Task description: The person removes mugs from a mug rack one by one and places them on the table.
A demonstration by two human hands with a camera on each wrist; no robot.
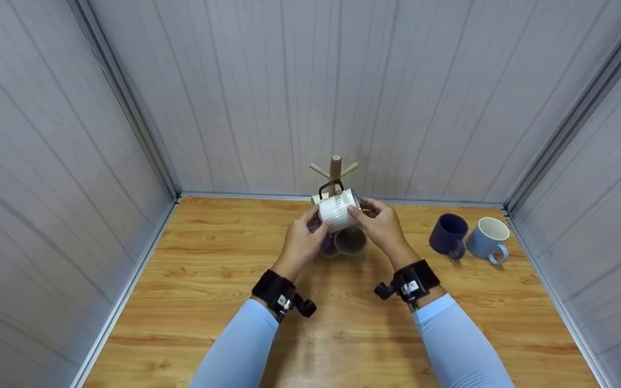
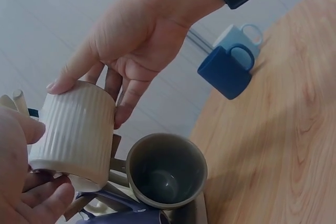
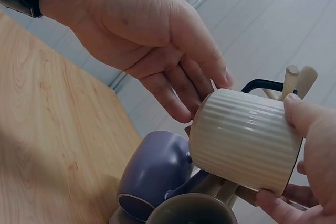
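A white ribbed mug point(image 1: 338, 210) with a black handle point(image 3: 262, 84) lies tilted on its side in the air, just in front of a wooden mug tree point(image 1: 335, 164). My left hand point(image 1: 302, 242) holds it from the left, thumb on top and fingers curled under it point(image 2: 37, 195). From the right, my right hand point(image 1: 380, 223) grips its other end, thumb over the wall point(image 3: 302, 114). Below the mug, a grey-brown mug point(image 2: 165, 169) and a purple mug point(image 3: 155, 174) hang low on the tree.
A dark blue mug point(image 1: 448, 234) and a light blue mug point(image 1: 488, 237) stand side by side on the wooden table point(image 1: 208, 291) at the right. Grey panel walls close in the table on the left, back and right.
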